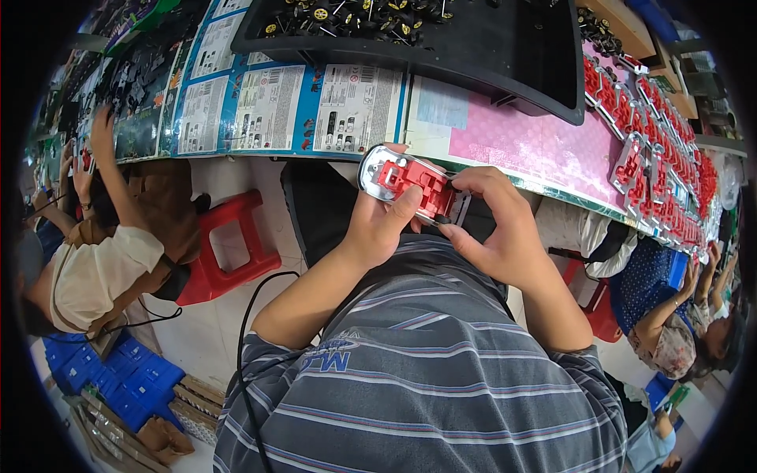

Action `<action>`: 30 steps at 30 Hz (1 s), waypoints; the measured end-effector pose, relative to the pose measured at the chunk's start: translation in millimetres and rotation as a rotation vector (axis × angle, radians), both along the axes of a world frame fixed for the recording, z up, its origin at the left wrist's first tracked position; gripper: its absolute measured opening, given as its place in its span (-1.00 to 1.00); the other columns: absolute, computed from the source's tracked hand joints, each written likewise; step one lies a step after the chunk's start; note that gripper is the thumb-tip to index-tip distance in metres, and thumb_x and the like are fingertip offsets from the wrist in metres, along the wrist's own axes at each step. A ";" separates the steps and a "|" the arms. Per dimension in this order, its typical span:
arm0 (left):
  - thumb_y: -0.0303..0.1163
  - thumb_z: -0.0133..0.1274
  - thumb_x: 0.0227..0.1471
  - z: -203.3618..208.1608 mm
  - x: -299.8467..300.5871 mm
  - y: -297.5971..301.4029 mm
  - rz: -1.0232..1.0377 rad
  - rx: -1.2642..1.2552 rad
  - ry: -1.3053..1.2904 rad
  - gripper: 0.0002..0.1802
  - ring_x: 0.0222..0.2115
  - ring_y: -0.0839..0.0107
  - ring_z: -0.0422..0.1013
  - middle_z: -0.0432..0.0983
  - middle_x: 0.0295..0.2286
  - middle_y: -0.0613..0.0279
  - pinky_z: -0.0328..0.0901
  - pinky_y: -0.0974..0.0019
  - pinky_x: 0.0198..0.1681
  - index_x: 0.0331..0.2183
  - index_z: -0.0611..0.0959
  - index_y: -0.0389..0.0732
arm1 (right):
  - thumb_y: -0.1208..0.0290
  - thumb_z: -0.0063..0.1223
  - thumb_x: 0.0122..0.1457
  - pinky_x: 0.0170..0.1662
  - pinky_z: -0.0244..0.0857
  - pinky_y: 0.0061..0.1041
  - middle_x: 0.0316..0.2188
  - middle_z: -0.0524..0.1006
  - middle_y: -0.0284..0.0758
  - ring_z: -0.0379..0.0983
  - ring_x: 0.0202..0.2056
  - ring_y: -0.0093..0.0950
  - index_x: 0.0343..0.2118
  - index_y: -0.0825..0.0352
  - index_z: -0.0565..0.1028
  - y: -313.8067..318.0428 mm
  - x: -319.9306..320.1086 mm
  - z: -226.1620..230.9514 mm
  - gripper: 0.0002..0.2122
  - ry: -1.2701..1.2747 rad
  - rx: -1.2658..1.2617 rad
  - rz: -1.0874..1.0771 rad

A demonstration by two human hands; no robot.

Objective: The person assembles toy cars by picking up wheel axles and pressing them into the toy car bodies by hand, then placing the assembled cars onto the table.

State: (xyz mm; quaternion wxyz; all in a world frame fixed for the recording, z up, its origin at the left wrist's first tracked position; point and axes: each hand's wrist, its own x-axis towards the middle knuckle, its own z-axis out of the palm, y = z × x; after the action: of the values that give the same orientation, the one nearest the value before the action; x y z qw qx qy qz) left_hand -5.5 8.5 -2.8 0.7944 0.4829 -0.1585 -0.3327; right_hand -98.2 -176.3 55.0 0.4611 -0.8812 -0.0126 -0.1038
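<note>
A toy car body [421,188], with a silver-white shell and a red inner part facing up, is held above my lap just off the table's front edge. My left hand [377,230] is closed around it, thumb pressed on the red part and fingers beneath. At the car's right end, my right hand [505,227] pinches with thumb and forefinger. Small black wheels [453,188] show by those fingertips, one near the forefinger and another near the thumb. Whether they are fully seated in the car is too small to tell.
A black tray [505,59] holding loose wheels and axles stands on the table. Printed cards [268,106] cover the tabletop at left. Rows of red-and-silver car parts [650,150] lie at right. Co-workers sit on both sides, with a red stool [233,248] at left. A black cable hangs beside me.
</note>
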 end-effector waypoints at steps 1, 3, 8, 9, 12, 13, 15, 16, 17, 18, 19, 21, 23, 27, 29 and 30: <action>-0.16 0.06 0.28 -1.6 0.4 0.1 -0.004 -0.006 0.021 -0.33 -0.28 0.55 0.48 0.48 -0.08 0.13 0.36 0.54 -0.42 0.22 0.12 -0.18 | 0.47 0.39 -0.08 -0.02 0.36 -0.39 -0.10 0.51 -0.14 0.49 -0.09 -0.27 -0.06 0.41 0.46 -0.4 0.9 -0.2 -0.52 -0.001 -0.001 0.003; -0.16 0.06 0.28 -2.6 1.2 0.3 -0.006 -0.013 0.042 -0.33 -0.29 0.55 0.48 0.48 -0.09 0.14 0.36 0.54 -0.42 0.22 0.12 -0.18 | 0.47 0.40 -0.08 -0.02 0.37 -0.40 -0.11 0.52 -0.15 0.49 -0.08 -0.26 -0.06 0.40 0.46 -1.0 1.7 -0.7 -0.52 0.014 0.009 0.005; -0.17 0.06 0.28 -3.8 3.1 0.0 0.007 -0.013 0.068 -0.34 -0.31 0.56 0.47 0.48 -0.10 0.15 0.36 0.52 -0.44 0.21 0.13 -0.18 | 0.47 0.39 -0.09 -0.03 0.36 -0.40 -0.12 0.52 -0.16 0.49 -0.09 -0.28 -0.07 0.40 0.46 -2.3 3.2 -1.3 -0.52 0.018 0.009 -0.007; -0.17 0.06 0.28 -4.1 3.5 0.2 0.011 -0.013 0.068 -0.34 -0.31 0.56 0.47 0.48 -0.10 0.15 0.36 0.52 -0.44 0.21 0.13 -0.18 | 0.48 0.38 -0.09 -0.03 0.35 -0.41 -0.12 0.52 -0.16 0.48 -0.11 -0.30 -0.07 0.40 0.46 -2.8 3.3 -2.1 -0.52 0.018 0.001 -0.019; -0.16 0.06 0.28 -4.4 4.3 0.4 0.004 -0.002 0.103 -0.33 -0.28 0.55 0.48 0.47 -0.08 0.15 0.38 0.52 -0.39 0.22 0.13 -0.18 | 0.49 0.39 -0.12 -0.04 0.38 -0.37 -0.17 0.54 -0.15 0.51 -0.14 -0.24 -0.12 0.41 0.48 -1.4 6.0 2.6 -0.55 -0.001 0.109 -0.083; -0.19 0.09 0.26 -3.9 4.1 -0.3 0.005 0.000 0.113 -0.32 -0.25 0.53 0.48 0.46 -0.07 0.14 0.40 0.50 -0.34 0.22 0.13 -0.18 | 0.49 0.39 -0.12 -0.04 0.38 -0.37 -0.17 0.54 -0.15 0.51 -0.14 -0.24 -0.12 0.41 0.48 -1.9 6.3 2.0 -0.55 -0.001 0.109 -0.080; -0.21 0.11 0.25 -3.8 4.0 -0.3 0.004 0.002 0.123 -0.31 -0.21 0.52 0.48 0.45 -0.06 0.13 0.41 0.48 -0.28 0.22 0.12 -0.18 | 0.46 0.38 -0.11 -0.07 0.38 -0.41 -0.19 0.54 -0.16 0.51 -0.18 -0.29 -0.12 0.42 0.48 -4.1 6.2 0.0 -0.56 -0.060 0.171 -0.135; -0.27 0.14 0.23 -4.0 4.0 0.3 -0.059 0.018 0.101 -0.28 -0.16 0.49 0.48 0.45 -0.05 0.12 0.41 0.44 -0.21 0.23 0.11 -0.17 | 0.46 0.38 -0.11 -0.07 0.38 -0.41 -0.19 0.54 -0.16 0.51 -0.18 -0.29 -0.12 0.42 0.48 -3.9 8.7 1.2 -0.56 -0.060 0.170 -0.137; -0.33 0.17 0.20 -4.1 3.7 0.3 -0.123 0.033 0.078 -0.25 -0.12 0.46 0.48 0.44 -0.04 0.11 0.42 0.41 -0.14 0.23 0.10 -0.17 | 0.45 0.38 -0.10 -0.08 0.38 -0.41 -0.20 0.54 -0.16 0.51 -0.19 -0.29 -0.12 0.42 0.48 -2.8 13.9 4.5 -0.56 -0.071 0.177 -0.129; -0.44 0.22 0.14 -0.3 0.5 -2.6 -0.122 0.007 0.131 -0.21 -0.05 0.39 0.46 0.42 -0.01 0.10 0.41 0.31 -0.03 0.23 0.10 -0.16 | 0.43 0.38 -0.09 -0.08 0.38 -0.42 -0.20 0.54 -0.16 0.51 -0.20 -0.29 -0.12 0.42 0.48 0.5 19.1 8.8 -0.56 -0.082 0.186 -0.120; -0.45 0.23 0.13 -3.7 -1.8 -6.2 -0.127 -0.033 0.093 -0.20 -0.03 0.36 0.46 0.41 0.00 0.09 0.40 0.28 0.02 0.22 0.10 -0.17 | 0.43 0.36 -0.09 -0.07 0.38 -0.36 -0.20 0.54 -0.13 0.50 -0.18 -0.24 -0.12 0.42 0.48 4.9 24.5 15.6 -0.56 -0.066 0.149 -0.094; -0.50 0.25 0.09 -11.8 -6.4 -10.3 -0.140 -0.131 0.093 -0.21 0.01 0.31 0.45 0.37 0.03 0.08 0.36 0.21 0.11 0.19 0.12 -0.17 | 0.45 0.35 -0.09 -0.05 0.38 -0.29 -0.19 0.54 -0.10 0.49 -0.17 -0.16 -0.12 0.43 0.48 10.7 34.1 16.6 -0.56 -0.060 0.032 -0.035; -0.54 0.24 0.07 -13.9 -7.7 -10.2 -0.179 -0.048 -0.024 -0.22 0.05 0.32 0.40 0.33 0.04 0.09 0.34 0.20 0.13 0.18 0.14 -0.19 | 0.46 0.34 -0.09 -0.04 0.38 -0.24 -0.21 0.54 -0.08 0.48 -0.16 -0.08 -0.12 0.43 0.48 14.3 36.2 16.4 -0.57 -0.046 0.025 -0.024; -0.55 0.24 0.05 -11.4 -10.6 -10.9 -0.207 -0.007 0.020 -0.24 0.07 0.34 0.37 0.31 0.05 0.10 0.33 0.21 0.14 0.16 0.15 -0.21 | 0.47 0.37 -0.06 -0.08 0.42 -0.37 -0.19 0.52 -0.13 0.51 -0.16 -0.24 -0.09 0.43 0.48 14.1 35.4 11.5 -0.57 0.045 -0.021 -0.007; -0.54 0.25 0.05 -11.7 -9.3 -10.6 -0.215 0.036 0.074 -0.23 0.07 0.34 0.37 0.31 0.05 0.10 0.33 0.21 0.13 0.16 0.15 -0.21 | 0.46 0.37 -0.05 -0.07 0.41 -0.36 -0.17 0.52 -0.13 0.50 -0.16 -0.23 -0.07 0.42 0.48 12.1 33.7 9.2 -0.55 0.043 0.010 0.001; -0.55 0.24 0.05 -13.1 -9.9 -10.0 -0.221 0.083 0.028 -0.24 0.07 0.34 0.36 0.32 0.04 0.10 0.32 0.21 0.14 0.16 0.15 -0.22 | 0.46 0.37 -0.05 -0.07 0.41 -0.36 -0.17 0.52 -0.13 0.50 -0.16 -0.23 -0.07 0.42 0.48 12.6 32.5 9.1 -0.55 0.046 0.012 0.002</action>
State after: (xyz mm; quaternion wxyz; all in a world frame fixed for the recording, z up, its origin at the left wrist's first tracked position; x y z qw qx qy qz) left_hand -15.4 -1.5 -15.9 0.7344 0.4901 -0.1858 -0.4312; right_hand -65.7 -163.7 64.1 0.4665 -0.8806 -0.0023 -0.0834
